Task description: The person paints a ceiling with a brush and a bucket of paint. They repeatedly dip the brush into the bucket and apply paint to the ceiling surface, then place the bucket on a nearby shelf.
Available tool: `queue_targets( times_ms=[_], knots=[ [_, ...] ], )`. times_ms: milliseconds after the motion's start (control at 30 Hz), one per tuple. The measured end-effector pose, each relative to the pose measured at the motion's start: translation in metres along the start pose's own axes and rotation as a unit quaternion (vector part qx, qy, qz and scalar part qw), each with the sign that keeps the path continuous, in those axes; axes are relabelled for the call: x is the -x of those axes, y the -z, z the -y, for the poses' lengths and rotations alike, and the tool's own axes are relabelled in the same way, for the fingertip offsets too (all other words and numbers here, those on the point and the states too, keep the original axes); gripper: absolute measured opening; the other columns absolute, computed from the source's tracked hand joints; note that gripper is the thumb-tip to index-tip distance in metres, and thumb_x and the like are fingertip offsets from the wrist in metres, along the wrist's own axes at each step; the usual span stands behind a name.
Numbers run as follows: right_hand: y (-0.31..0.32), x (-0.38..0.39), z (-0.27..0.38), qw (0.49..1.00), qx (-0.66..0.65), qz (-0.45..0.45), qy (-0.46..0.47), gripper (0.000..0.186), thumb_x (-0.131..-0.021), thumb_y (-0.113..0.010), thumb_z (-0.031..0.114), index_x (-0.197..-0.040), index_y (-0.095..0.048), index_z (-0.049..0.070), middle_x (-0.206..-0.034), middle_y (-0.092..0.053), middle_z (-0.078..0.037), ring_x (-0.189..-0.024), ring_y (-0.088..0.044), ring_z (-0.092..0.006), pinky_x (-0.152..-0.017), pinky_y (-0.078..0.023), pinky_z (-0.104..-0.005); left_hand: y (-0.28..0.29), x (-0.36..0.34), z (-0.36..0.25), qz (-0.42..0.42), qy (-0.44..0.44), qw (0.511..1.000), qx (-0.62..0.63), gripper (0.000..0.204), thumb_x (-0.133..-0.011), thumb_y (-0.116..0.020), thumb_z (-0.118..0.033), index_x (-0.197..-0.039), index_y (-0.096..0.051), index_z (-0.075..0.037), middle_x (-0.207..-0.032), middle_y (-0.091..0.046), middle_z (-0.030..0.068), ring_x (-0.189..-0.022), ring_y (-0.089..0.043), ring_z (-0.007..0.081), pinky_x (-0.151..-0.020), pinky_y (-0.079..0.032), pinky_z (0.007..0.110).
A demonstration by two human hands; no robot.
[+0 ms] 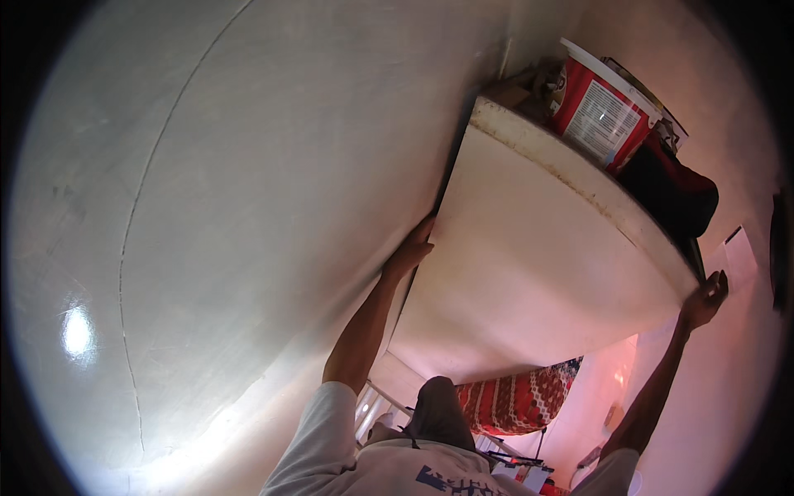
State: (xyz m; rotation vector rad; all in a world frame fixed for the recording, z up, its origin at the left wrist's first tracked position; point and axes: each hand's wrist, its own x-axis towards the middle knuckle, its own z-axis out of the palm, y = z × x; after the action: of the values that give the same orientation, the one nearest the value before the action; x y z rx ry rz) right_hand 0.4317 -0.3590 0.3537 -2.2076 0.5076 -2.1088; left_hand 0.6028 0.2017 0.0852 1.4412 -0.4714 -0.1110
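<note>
A large white box-like unit (pixel 529 240), perhaps a fridge or a cabinet, fills the middle of the view, close to the grey wall. Both my arms reach out to its sides. My left hand (pixel 411 246) is closed round the left edge of its front, its fingertips partly hidden in the narrow gap beside the wall. At the far right corner, just below the top rim, my right hand (pixel 705 301) grips the other side with curled fingers. The unit's top rim (pixel 579 186) is stained brown along its edge.
On top of the unit stand a red and white bucket (pixel 602 107) and a black and red bag (pixel 674 186). The grey wall (pixel 248 207) rises along the left. Below lie a red patterned cloth (pixel 521 401) and several small items. A pinkish wall (pixel 744 149) bounds the right.
</note>
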Motion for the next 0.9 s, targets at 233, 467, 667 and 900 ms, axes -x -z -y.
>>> queue_targets(
  times_ms=[233, 467, 667, 900],
  knots=[
    [0.001, 0.018, 0.293, 0.907, -0.369, 0.139, 0.147, 0.030, -0.096, -0.055, 0.000, -0.126, -0.058, -0.001, -0.122, -0.064, -0.014, -0.110, -0.062, -0.0235, -0.096, -0.049, -0.0339, 0.020, -0.012, 0.041, -0.025, -0.036, 0.997, -0.057, 0.092, -0.072, -0.050, 0.017, -0.156, -0.019, -0.002, -0.165, -0.015, 0.0158, -0.153, -0.011, 0.0239, -0.124, -0.009, 0.039],
    [-0.217, 0.017, 0.437, 0.894, -0.192, 0.277, 0.296, 0.032, -0.086, -0.063, 0.016, -0.113, -0.062, -0.001, -0.112, -0.066, -0.022, -0.108, -0.064, -0.0389, -0.095, -0.050, -0.0459, 0.012, -0.018, 0.049, -0.053, 0.009, 0.995, -0.083, 0.093, -0.063, -0.041, 0.022, -0.153, -0.025, 0.003, -0.162, -0.024, 0.0188, -0.152, -0.015, 0.0239, -0.124, -0.008, 0.036],
    [-0.256, 0.023, 0.461, 0.921, -0.228, 0.300, 0.098, 0.031, -0.089, -0.063, 0.020, -0.104, -0.063, -0.007, -0.097, -0.066, -0.031, -0.099, -0.066, -0.0433, -0.089, -0.051, -0.0482, 0.005, -0.016, 0.042, -0.034, -0.021, 0.997, -0.072, 0.092, -0.061, -0.040, 0.017, -0.151, -0.026, 0.005, -0.160, -0.024, 0.0218, -0.152, -0.014, 0.0254, -0.124, -0.005, 0.036],
    [-0.276, 0.021, 0.462, 0.911, -0.208, 0.328, 0.139, 0.030, -0.089, -0.062, 0.024, -0.103, -0.068, -0.002, -0.101, -0.069, -0.024, -0.101, -0.066, -0.0396, -0.088, -0.050, -0.0477, 0.010, -0.011, 0.034, -0.015, -0.017, 0.998, -0.062, 0.093, -0.063, -0.037, 0.015, -0.154, -0.019, 0.005, -0.162, -0.014, 0.0253, -0.153, -0.009, 0.0285, -0.124, -0.002, 0.036]
  ],
)
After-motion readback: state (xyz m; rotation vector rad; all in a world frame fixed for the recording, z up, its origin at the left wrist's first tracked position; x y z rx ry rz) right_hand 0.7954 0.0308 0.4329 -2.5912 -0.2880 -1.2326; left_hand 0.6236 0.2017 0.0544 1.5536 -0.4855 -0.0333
